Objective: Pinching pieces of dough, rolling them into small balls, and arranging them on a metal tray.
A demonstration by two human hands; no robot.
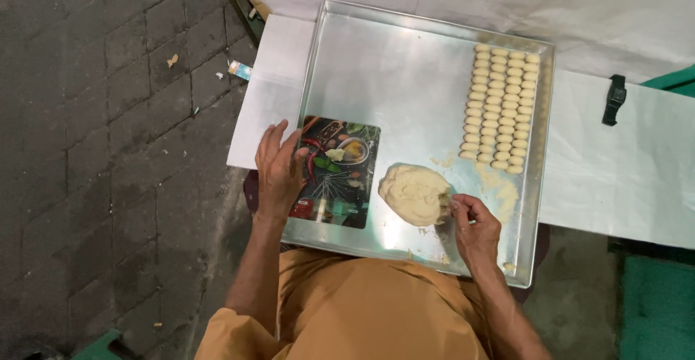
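The right hand pinches at the dough lump lying in the metal tray — the left hand rests open, fingers spread, on the printed cutting board beside it.

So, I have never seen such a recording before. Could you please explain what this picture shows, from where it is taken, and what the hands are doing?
There is no machine here. A person wears a camera on the head, so the single picture looks down at their own two bare hands. A large metal tray lies on white paper. The left hand rests on a small board with a colourful food picture. The right hand pinches the edge of a pale dough lump. Rows of small shaped dough pieces fill the tray's right side. A black wristwatch lies on the paper beside the tray.
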